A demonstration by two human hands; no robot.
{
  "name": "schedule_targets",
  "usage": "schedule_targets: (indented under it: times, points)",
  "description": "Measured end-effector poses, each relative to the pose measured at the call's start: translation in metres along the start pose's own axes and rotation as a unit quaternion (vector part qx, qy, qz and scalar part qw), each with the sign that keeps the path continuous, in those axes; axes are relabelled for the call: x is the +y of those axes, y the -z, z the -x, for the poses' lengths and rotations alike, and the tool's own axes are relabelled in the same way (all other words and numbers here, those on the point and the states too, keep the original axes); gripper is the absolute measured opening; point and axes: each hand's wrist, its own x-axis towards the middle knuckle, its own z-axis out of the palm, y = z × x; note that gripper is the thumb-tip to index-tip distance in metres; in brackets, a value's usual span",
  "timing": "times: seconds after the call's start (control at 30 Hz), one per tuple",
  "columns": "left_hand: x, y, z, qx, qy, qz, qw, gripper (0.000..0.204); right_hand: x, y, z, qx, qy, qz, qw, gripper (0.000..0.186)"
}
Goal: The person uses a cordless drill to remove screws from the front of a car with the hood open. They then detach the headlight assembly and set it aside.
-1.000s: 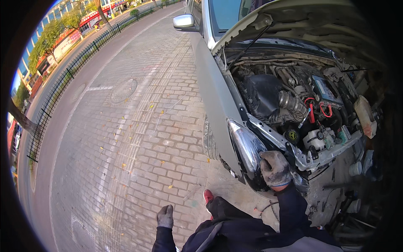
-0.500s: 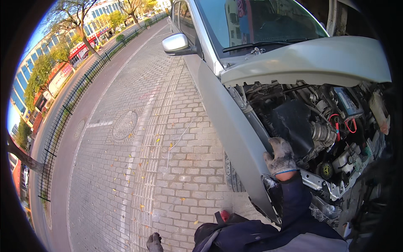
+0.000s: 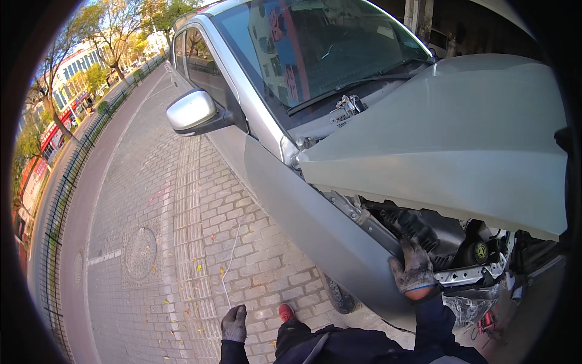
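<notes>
Black railings (image 3: 56,242) are curving along the road well to the left of the left hand (image 3: 234,324). Nearer that hand, a round manhole cover (image 3: 140,253) is lying in the paving ahead and to its left, and a silver wing mirror (image 3: 191,112) is jutting out far ahead of it. A thin white strand (image 3: 233,247) is lying on the bricks just ahead of the hand, whose gloved fingers are curling in narrowly; whether they are gripping anything, I cannot tell. A red shoe (image 3: 286,312) is showing just to its right. The grey fender (image 3: 339,236) is stretching forward from beneath the right hand (image 3: 415,267), which is resting on its edge, thumb and fingers spreading apart. Beyond that hand, the pale hood (image 3: 448,139) is sloping over the engine bay; a black cap (image 3: 481,252) is sitting to its right.
</notes>
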Motion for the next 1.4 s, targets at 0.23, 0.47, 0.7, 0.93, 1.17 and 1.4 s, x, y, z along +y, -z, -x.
schedule_targets:
  times: [0.23, 0.47, 0.7, 0.93, 1.17, 1.4]
  points:
    - [0.202, 0.009, -0.183, -0.072, -0.217, -0.091, 0.969, 0.041, -0.048, -0.026, -0.026, 0.074, -0.094, 0.091, 0.989, 0.048]
    - [0.363, -0.055, -0.251, -0.090, -0.445, -0.083, 0.887, 0.029, -0.057, -0.034, -0.043, 0.115, -0.150, 0.093, 0.978, 0.030]
    - [0.470, -0.125, -0.292, -0.143, -0.604, -0.114, 0.776, 0.024, -0.052, -0.051, -0.037, 0.137, -0.190, 0.141, 0.962, 0.023]
    - [0.584, -0.219, -0.346, -0.255, -0.746, -0.146, 0.597, 0.020, -0.047, -0.068, -0.021, 0.033, -0.298, 0.150, 0.942, 0.032]
    - [0.636, -0.331, -0.377, -0.313, -0.810, -0.237, 0.436, 0.021, -0.037, -0.108, -0.006, 0.063, -0.420, 0.251, 0.870, 0.031]
    - [0.634, -0.354, -0.375, -0.320, -0.836, -0.276, 0.350, 0.018, -0.030, -0.120, 0.004, 0.061, -0.425, 0.314, 0.847, 0.031]
